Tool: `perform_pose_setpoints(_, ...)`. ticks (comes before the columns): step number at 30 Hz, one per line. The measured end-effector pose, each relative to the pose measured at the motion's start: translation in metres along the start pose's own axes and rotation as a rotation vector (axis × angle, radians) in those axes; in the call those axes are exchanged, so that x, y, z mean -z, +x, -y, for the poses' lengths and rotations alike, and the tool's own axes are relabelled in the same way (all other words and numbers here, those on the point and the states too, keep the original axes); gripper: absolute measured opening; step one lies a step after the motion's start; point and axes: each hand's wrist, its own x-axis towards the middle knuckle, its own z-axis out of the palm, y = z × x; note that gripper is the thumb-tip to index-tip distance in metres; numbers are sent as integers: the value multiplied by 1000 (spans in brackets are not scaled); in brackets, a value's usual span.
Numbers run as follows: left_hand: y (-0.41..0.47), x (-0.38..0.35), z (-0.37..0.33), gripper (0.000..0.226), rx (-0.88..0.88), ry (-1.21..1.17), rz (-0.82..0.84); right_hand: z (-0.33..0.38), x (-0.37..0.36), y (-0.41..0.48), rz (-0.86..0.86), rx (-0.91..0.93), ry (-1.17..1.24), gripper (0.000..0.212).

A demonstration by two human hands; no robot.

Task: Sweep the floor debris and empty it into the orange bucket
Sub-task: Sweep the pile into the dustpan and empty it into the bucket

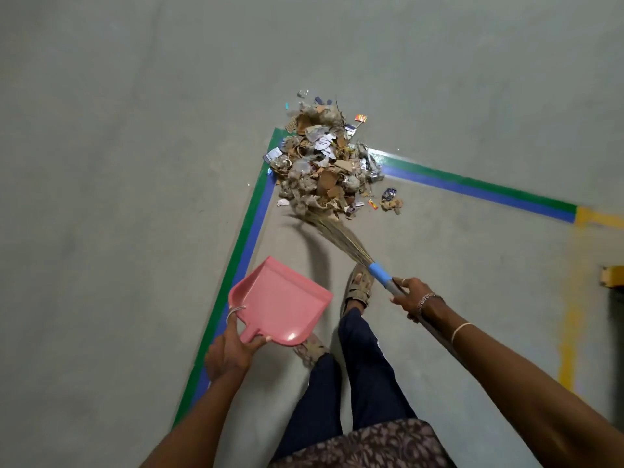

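A pile of debris (pixel 326 162), made of cardboard scraps, paper bits and wrappers, lies on the grey floor over the corner of the taped lines. My right hand (pixel 410 297) grips the grey handle of a grass broom (pixel 341 236), just below its blue collar. The bristle tips touch the near edge of the pile. My left hand (pixel 228 354) holds a pink dustpan (pixel 280 302) by its short handle, above the floor and short of the pile. The orange bucket is not in view.
Green and blue floor tape (pixel 236 265) forms a corner under the pile and runs right into a yellow line (pixel 597 217). My sandalled feet (pixel 358 288) stand just behind the broom. A yellow object (pixel 613 275) shows at the right edge.
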Motion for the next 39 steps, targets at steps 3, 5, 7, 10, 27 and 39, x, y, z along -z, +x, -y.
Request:
perform_pose_setpoints(3,1,-4,-7,100,-36,56,0,-25,-4,3,51,-50,-19,57)
perform_pose_setpoints(5,1,-10,-10,101,-51,82,-4,-33,-8,9,39,-73,-22,50)
perform_pose_setpoints(7,0,-14,-14,103,-61,99,-6,-36,-12,18,-9,-77,-14,43)
perform_pose_setpoints(10,0,-20,-23,103,-97,121,-7,-37,-15,33,-103,-71,22,45)
perform_pose_setpoints(27,17,-18,-118,113,-263,296,-36,-120,7,-11,-366,-165,414,54)
perform_pose_setpoints(39,45,0,-175,107,-256,312,-94,-72,58,105,-214,-309,683,41)
